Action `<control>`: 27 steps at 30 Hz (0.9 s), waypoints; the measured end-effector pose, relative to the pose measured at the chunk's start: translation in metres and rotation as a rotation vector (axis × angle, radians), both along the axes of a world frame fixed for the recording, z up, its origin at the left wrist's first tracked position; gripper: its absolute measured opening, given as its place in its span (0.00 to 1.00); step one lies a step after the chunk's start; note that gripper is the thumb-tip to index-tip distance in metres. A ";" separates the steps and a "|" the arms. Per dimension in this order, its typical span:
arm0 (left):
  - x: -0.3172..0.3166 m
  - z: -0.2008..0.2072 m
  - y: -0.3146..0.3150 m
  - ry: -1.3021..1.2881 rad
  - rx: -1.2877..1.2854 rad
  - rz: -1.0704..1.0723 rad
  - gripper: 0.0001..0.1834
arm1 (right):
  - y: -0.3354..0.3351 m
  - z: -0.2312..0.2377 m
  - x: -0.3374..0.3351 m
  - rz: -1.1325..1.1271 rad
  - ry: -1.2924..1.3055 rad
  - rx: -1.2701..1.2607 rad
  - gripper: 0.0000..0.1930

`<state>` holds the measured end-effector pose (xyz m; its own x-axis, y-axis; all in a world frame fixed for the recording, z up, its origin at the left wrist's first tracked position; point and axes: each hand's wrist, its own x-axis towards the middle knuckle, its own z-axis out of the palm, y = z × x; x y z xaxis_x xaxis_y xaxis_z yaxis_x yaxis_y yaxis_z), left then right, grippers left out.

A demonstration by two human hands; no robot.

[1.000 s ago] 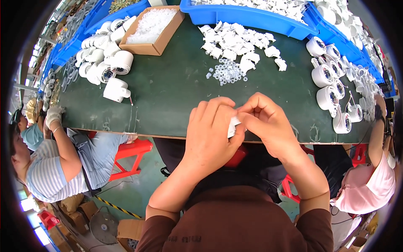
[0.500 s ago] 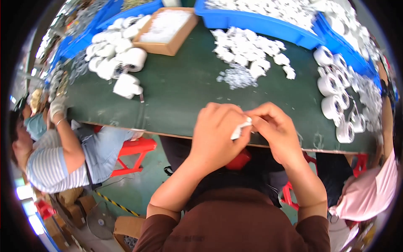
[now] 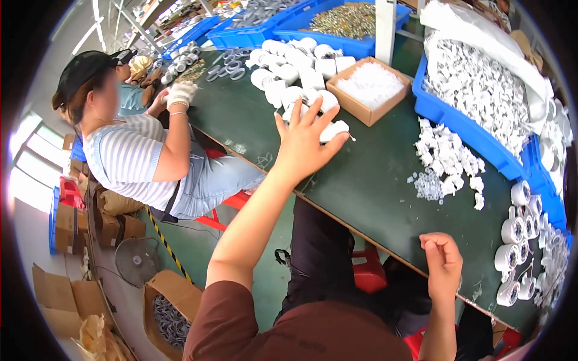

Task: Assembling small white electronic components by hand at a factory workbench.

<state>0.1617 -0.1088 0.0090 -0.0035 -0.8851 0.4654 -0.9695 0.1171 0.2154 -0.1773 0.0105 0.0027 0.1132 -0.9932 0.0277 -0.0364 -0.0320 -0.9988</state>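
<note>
My left hand reaches out over the table with its fingers spread and open. Its fingertips are at the near edge of a heap of white cylindrical plastic parts. One loose white part lies between its thumb and forefinger; whether they touch it I cannot tell. My right hand is by the table's front edge, fingers curled in against the thumb. Anything inside it is hidden. Beyond the right hand lie a pile of small white plastic pieces and a little mound of clear grey bits.
A cardboard box of translucent white pieces stands beside the heap. Blue bins line the far side. At right are finished-looking white round parts. A co-worker in a striped shirt sits at left, wearing a white glove.
My hands have come apart. The left has moved far left to the white heap and spread open; the right has drawn back right. The small white piece between them is out of sight. The view has turned left.
</note>
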 end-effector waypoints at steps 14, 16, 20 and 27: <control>0.071 -0.017 -0.090 0.076 0.014 0.393 0.37 | 0.013 -0.008 -0.003 -0.032 0.089 -0.042 0.04; 0.067 -0.028 -0.094 -0.049 -0.040 0.450 0.46 | 0.018 -0.008 -0.004 -0.073 0.034 -0.066 0.04; 0.052 -0.055 -0.079 -0.219 -0.300 0.289 0.49 | 0.017 -0.029 -0.014 -0.166 0.061 -0.190 0.05; -0.024 -0.020 0.017 -0.041 -0.208 -0.059 0.37 | 0.028 0.023 -0.073 -0.565 0.892 -0.663 0.07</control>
<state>0.1377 -0.0916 -0.0106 -0.0751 -0.7674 0.6367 -0.9672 0.2116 0.1409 -0.2499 0.0389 0.0259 -0.0877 -0.7332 0.6743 -0.8657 -0.2788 -0.4157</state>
